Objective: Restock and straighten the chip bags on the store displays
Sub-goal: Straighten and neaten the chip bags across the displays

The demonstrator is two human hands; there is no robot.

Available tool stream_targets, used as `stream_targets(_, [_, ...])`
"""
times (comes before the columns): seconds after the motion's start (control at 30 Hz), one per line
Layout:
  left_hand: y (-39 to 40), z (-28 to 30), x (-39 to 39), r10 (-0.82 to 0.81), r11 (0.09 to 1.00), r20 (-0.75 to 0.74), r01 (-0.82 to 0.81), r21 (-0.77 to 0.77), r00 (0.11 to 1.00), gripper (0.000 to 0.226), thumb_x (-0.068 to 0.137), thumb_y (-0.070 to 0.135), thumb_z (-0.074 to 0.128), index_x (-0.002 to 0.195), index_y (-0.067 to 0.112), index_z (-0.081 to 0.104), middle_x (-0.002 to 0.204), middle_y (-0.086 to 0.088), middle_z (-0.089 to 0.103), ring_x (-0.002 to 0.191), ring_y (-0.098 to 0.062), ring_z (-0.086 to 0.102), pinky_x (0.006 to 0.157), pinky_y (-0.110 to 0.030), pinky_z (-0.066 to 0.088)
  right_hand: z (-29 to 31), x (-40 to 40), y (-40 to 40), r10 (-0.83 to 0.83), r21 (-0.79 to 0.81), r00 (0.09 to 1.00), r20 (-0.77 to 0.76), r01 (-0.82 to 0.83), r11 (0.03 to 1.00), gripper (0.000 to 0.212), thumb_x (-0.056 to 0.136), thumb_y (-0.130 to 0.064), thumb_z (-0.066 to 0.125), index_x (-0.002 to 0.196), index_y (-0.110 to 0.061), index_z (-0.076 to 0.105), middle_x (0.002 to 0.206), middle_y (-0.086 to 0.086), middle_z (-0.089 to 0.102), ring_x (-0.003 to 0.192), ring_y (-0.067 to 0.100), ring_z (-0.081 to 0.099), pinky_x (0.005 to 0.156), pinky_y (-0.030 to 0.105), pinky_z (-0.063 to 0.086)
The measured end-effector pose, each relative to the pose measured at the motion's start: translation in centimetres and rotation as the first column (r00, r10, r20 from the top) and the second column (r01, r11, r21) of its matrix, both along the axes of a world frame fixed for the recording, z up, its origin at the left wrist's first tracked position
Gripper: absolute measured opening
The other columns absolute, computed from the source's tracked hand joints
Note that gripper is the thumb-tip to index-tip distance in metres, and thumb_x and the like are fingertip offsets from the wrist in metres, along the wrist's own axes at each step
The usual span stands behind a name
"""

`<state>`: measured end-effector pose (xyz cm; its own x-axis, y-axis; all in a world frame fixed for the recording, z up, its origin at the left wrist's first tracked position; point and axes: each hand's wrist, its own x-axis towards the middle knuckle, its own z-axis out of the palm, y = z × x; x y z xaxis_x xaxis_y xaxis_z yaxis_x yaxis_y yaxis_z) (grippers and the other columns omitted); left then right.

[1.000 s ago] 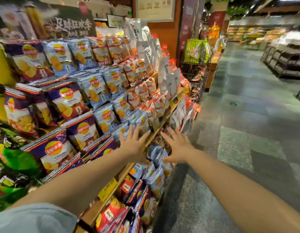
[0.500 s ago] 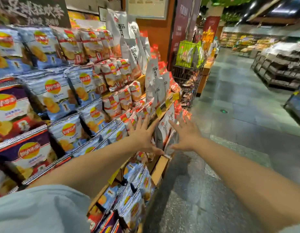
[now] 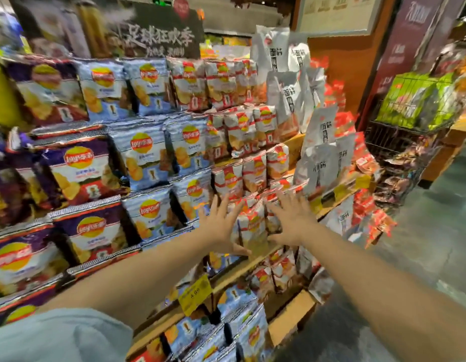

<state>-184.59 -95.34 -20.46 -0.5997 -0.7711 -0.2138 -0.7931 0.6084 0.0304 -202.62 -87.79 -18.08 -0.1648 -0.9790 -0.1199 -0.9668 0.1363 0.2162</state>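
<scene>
Left hand (image 3: 221, 226) and right hand (image 3: 292, 220), fingers spread and released, flank a red-and-white chip bag (image 3: 252, 226) at the near shelf edge (image 3: 255, 267); contact unclear.

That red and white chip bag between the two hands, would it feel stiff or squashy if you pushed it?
Probably squashy: the red and white chip bag looks puffed and crinkled. Likely light, since the left hand and right hand meet it with spread, open fingers. It may tip easily, standing upright at the shelf edge.
</scene>
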Motion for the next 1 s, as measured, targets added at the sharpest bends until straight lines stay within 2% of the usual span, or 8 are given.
stream_targets(0.1, [-1.7, 1.1, 0.1, 0.167, 0.986, 0.009, -0.167, 0.006, 0.986, 0.119, 0.068, 0.079, 0.057, 0.143, 0.04, -0.027, 0.15, -0.001, -0.038, 0.139, -0.031, -0.031, 0.109, -0.062, -0.012, 1.9, -1.3, -4.0, 0.13, -0.03, 0.99, 0.047, -0.129, 0.991, 0.09, 0.086, -0.062, 0.051, 0.151, -0.036, -0.006, 0.159, 0.004, -0.015, 0.144, 0.031, -0.016, 0.115, 0.051, -0.003])
stream_targets(0.23, [-2.8, 1.8, 0.2, 0.34, 0.94, -0.006, -0.34, -0.006, 0.94, 0.12, 0.066, 0.081, 0.056, 0.142, 0.042, -0.028, 0.151, -0.002, -0.036, 0.139, -0.035, -0.029, 0.11, -0.064, -0.012, 3.4, -2.2, -8.2, 0.281, -0.051, 0.959, 0.047, -0.278, 0.959, 0.091, 0.084, -0.068, 0.046, 0.15, -0.035, -0.008, 0.158, 0.005, -0.015, 0.145, 0.032, -0.013, 0.115, 0.052, -0.003])
stream_targets(0.4, [-2.6, 1.2, 1.2, 0.49, 0.872, -0.004, -0.49, 0.007, 0.872, 0.119, 0.066, 0.083, 0.053, 0.14, 0.041, -0.031, 0.152, -0.002, -0.035, 0.14, -0.034, -0.028, 0.111, -0.064, -0.006, 2.0, -2.6, -12.2, 0.408, -0.039, 0.909, 0.087, -0.406, 0.913, 0.092, 0.085, -0.068, 0.048, 0.15, -0.036, -0.008, 0.158, 0.003, -0.017, 0.144, 0.03, -0.017, 0.116, 0.049, -0.005])
stream_targets(0.5, [-3.0, 0.4, 2.4, 0.563, 0.825, 0.009, -0.562, 0.052, 0.827, 0.12, 0.068, 0.082, 0.053, 0.143, 0.037, -0.029, 0.151, -0.001, -0.036, 0.14, -0.032, -0.03, 0.112, -0.062, -0.007, 0.8, -2.3, -13.8, 0.427, -0.005, 0.895, 0.126, -0.43, 0.903, 0.091, 0.086, -0.065, 0.048, 0.15, -0.034, -0.009, 0.158, 0.003, -0.02, 0.144, 0.029, -0.019, 0.115, 0.049, -0.006])
stream_targets(0.63, [-5.5, 0.2, 3.9, 0.6, 0.799, 0.033, -0.601, 0.018, 0.799, 0.11, 0.076, 0.076, 0.051, 0.147, 0.035, -0.021, 0.155, -0.001, -0.028, 0.143, -0.029, -0.022, 0.114, -0.056, -0.004, -0.2, -1.9, -16.4, 0.436, 0.024, 0.893, 0.113, -0.441, 0.897, 0.088, 0.089, -0.064, 0.043, 0.151, -0.031, -0.011, 0.158, 0.003, -0.018, 0.144, 0.029, -0.018, 0.116, 0.048, -0.006])
stream_targets(0.73, [-8.2, 0.4, 4.4, 0.604, 0.797, -0.024, -0.604, 0.02, 0.797, 0.094, 0.085, 0.066, 0.051, 0.151, 0.032, -0.008, 0.158, -0.001, -0.018, 0.146, -0.027, -0.014, 0.116, -0.053, 0.001, -0.6, -2.1, -18.5, 0.424, 0.036, 0.895, 0.137, -0.432, 0.901, 0.084, 0.091, -0.064, 0.04, 0.151, -0.031, -0.009, 0.159, 0.002, -0.016, 0.145, 0.028, -0.017, 0.116, 0.047, -0.006])
stream_targets(0.9, [-13.3, 0.1, 3.9, 0.561, 0.821, -0.08, -0.566, -0.078, 0.824, 0.079, 0.092, 0.055, 0.049, 0.152, 0.03, 0.005, 0.16, 0.0, -0.008, 0.147, -0.024, -0.009, 0.117, -0.051, 0.007, -1.4, -2.7, -22.5, 0.378, 0.03, 0.915, 0.139, -0.386, 0.922, 0.083, 0.09, -0.063, 0.041, 0.151, -0.031, -0.006, 0.159, 0.004, -0.013, 0.145, 0.03, -0.015, 0.118, 0.049, -0.001])
stream_targets(1.0, [-15.6, -0.2, 3.1, 0.546, 0.827, -0.133, -0.558, -0.075, 0.827, 0.067, 0.096, 0.045, 0.047, 0.151, 0.026, 0.015, 0.16, 0.001, 0.003, 0.147, -0.022, 0.0, 0.117, -0.048, 0.01, -2.1, -3.1, -24.1, 0.368, 0.012, 0.919, 0.142, -0.373, 0.928, 0.077, 0.093, -0.059, 0.039, 0.152, -0.028, 0.001, 0.16, 0.006, 0.001, 0.146, 0.03, -0.005, 0.118, 0.046, 0.005])
